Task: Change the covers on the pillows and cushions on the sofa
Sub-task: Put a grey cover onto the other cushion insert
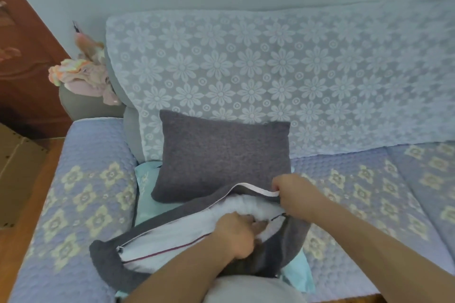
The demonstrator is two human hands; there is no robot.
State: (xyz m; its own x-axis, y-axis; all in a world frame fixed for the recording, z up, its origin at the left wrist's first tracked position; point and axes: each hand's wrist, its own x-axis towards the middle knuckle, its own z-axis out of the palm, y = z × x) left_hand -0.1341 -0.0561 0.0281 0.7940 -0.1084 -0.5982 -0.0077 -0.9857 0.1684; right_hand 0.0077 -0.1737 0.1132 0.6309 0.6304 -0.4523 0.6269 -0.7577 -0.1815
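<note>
Sofa (98, 199) against pale blue wall, floral lace throw (270, 69) over backrest, quilted flowered cover on seat and armrest. Heap of pinkish cloth (83, 76) on far armrest corner, brown wood furniture beyond.

Status by item:
- Grey cushion (221, 155): upright against backrest, fully inside grey fleece cover, no opening visible from this side. Looks done, though old or new cover cannot tell.
- Second grey cover (118, 263): flat on seat front, just below first cushion, zipper edge gaping wide. White insert (187, 231) partly inside, long white strip exposed along opening. In progress.
- Turquoise fabric (145, 179): flat under both cushions, corners poking out left and lower right. Probably a spare or removed cover; not confirmed.

Grips:
- Left hand (236, 233): fingers curled, clenched into white insert at mouth of cover.
- Right hand (295, 194): pinching upper lip of cover near white zipper tape (256, 190), lifting it off insert.

Direction of work (stuffing in vs pulling out) not readable from one still. Judged roughly midway: one cushion dressed, one open, zipper not closed, turquoise piece unhandled. Rest of seat to right shows no further cushions.
</note>
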